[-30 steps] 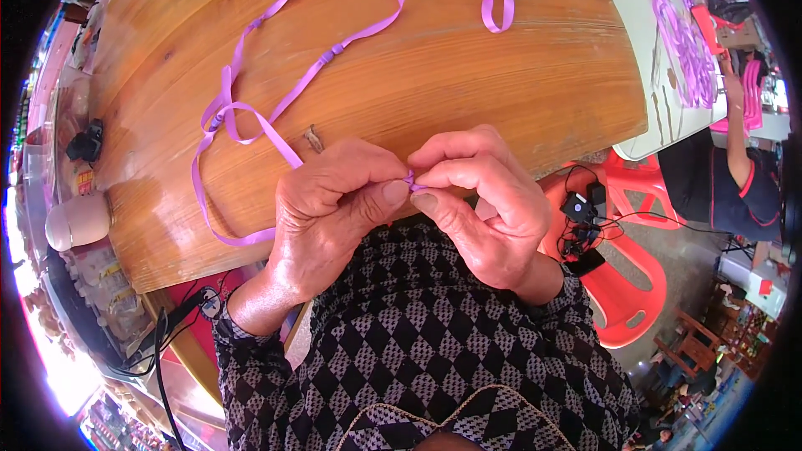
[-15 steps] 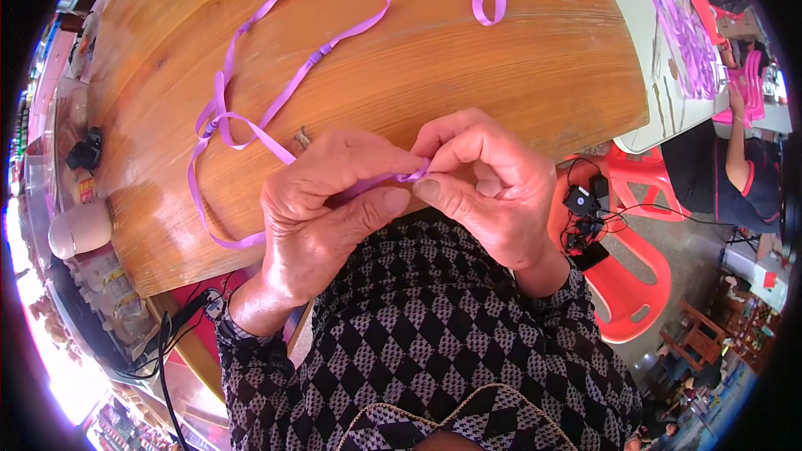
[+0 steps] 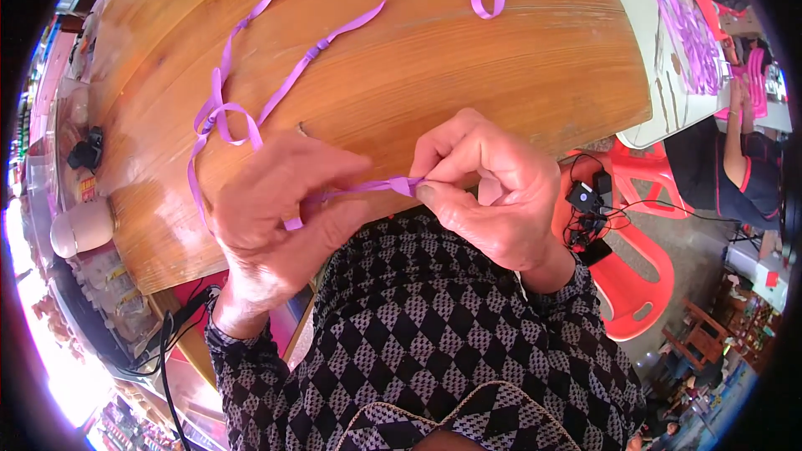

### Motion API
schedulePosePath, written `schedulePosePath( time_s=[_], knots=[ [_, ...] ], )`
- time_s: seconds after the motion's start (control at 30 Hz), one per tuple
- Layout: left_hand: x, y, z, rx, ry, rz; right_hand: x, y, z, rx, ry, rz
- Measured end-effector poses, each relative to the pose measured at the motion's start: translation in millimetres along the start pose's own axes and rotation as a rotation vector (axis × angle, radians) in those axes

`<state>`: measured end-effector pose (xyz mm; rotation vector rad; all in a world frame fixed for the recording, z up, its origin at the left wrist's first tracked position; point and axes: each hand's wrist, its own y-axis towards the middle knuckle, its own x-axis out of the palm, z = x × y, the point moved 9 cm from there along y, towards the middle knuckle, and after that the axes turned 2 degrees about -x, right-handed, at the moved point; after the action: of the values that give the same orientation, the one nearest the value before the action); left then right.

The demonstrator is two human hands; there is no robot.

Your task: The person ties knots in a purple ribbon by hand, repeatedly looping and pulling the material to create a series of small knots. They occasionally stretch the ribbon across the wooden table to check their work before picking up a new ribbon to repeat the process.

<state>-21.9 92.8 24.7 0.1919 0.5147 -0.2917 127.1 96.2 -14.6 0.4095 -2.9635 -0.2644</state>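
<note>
A long purple ribbon [image 3: 288, 88] lies in loops over the wooden table and runs up into my hands. Between thumb and forefinger, my right hand [image 3: 493, 188] pinches it just beside a small knot [image 3: 403, 186]. My left hand [image 3: 280, 205], slightly blurred, has its thumb and forefinger apart, while the other fingers curl around the ribbon. From the knot the strand stretches nearly straight into the left palm, where the curled fingers hide its course. More knots [image 3: 316, 51] show along the part lying on the table.
The wooden table [image 3: 501, 75] ends just in front of me. At right are a pale table [image 3: 647, 121] with a purple ribbon pile [image 3: 689, 42], a red chair [image 3: 635, 292] bearing black cables and small devices [image 3: 585, 200], and another person [image 3: 739, 159]. A pinkish rounded object [image 3: 81, 228] stands at left.
My left hand has moved left, away from the right, and its thumb and forefinger have spread. The knot and the strand between the hands now show. The right hand keeps its pinch.
</note>
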Motion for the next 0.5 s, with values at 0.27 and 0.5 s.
schedulePosePath(
  time_s=[0.27,0.5],
  knots=[
    [13,5,11,0.114,0.269,-0.06,9,5,-13,-0.164,-0.092,-0.099],
    [42,-2,-35,-0.57,-0.748,-0.167,5,5,-24,-0.223,-0.173,-0.041]
  ],
)
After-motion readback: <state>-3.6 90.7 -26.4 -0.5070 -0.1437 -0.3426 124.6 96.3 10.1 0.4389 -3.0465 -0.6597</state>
